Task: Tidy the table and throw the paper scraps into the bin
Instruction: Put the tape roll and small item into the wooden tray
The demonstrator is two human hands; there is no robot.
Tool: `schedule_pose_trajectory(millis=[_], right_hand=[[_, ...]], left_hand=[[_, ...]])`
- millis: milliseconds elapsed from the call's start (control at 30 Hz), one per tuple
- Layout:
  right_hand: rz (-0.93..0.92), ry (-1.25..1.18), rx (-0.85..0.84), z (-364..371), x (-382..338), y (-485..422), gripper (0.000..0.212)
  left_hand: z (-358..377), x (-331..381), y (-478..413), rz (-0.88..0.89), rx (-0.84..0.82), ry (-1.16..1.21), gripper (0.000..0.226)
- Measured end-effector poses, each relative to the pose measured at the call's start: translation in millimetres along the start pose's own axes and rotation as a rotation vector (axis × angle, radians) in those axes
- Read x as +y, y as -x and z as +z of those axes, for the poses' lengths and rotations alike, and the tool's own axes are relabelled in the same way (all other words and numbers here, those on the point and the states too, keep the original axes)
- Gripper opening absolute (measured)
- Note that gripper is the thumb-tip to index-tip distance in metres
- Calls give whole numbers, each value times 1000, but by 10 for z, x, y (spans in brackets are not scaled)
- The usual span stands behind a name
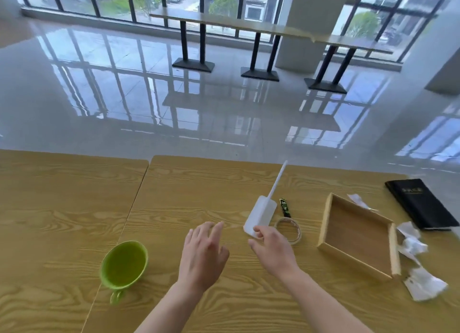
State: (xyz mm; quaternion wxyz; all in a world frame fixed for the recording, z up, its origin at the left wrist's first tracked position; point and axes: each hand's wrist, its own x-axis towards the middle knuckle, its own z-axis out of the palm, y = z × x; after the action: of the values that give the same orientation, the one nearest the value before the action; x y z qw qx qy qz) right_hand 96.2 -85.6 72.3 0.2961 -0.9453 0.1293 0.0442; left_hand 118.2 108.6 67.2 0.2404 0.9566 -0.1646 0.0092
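We see the paper scraps (413, 248) at the lower right of the frame, lying crumpled on the surface (62, 208) just beside the right wall of the wooden tray (323, 223); a smaller scrap (358, 200) lies behind the tray, near the black booklet (420, 203). We see no bin in the frame.

Our left hand (201, 255) hovers flat and empty, fingers spread, at lower centre. Our right hand (271, 248) has its fingertips on the near end of the white scoop (261, 215), loosely curled and not clearly clamped on it.

We judge the scraps feather-light, soft and already creased, so nothing there can break; they will crush smaller under a squeeze. The best hold seems a whole-hand gather from above, bunching several pieces into one wad, since loose bits may flutter or slip out. The flatter piece (423, 285) nearest the lower right edge probably needs a pinch at its raised corner.
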Motion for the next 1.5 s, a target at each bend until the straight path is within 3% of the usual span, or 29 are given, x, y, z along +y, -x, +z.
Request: schedule_pose_trajectory(millis=[267, 467, 600, 700, 833, 1000, 1500], right_hand=[[151, -53, 50, -490, 546, -320, 37], [360, 22, 76, -799, 1440, -445, 42], [416, 55, 75, -878, 1943, -555, 15], [427, 77, 44, -830, 2128, -688, 19], [463, 74, 26, -752, 2228, -838, 31], [522, 15, 4, -654, 2259, -895, 19], [411, 39, -86, -394, 1937, -496, 10]], left_hand=[[238, 530, -384, 78, -45, 104, 57], [430, 855, -768, -112, -74, 394, 70], [536, 988, -899, -132, -17, 429, 67], [607, 1061, -937, -170, 38, 510, 58], [624, 1119, -928, -200, 105, 657, 59], [600, 1156, -955, -224, 107, 708, 52], [625, 1243, -1076, -148, -7, 832, 53]])
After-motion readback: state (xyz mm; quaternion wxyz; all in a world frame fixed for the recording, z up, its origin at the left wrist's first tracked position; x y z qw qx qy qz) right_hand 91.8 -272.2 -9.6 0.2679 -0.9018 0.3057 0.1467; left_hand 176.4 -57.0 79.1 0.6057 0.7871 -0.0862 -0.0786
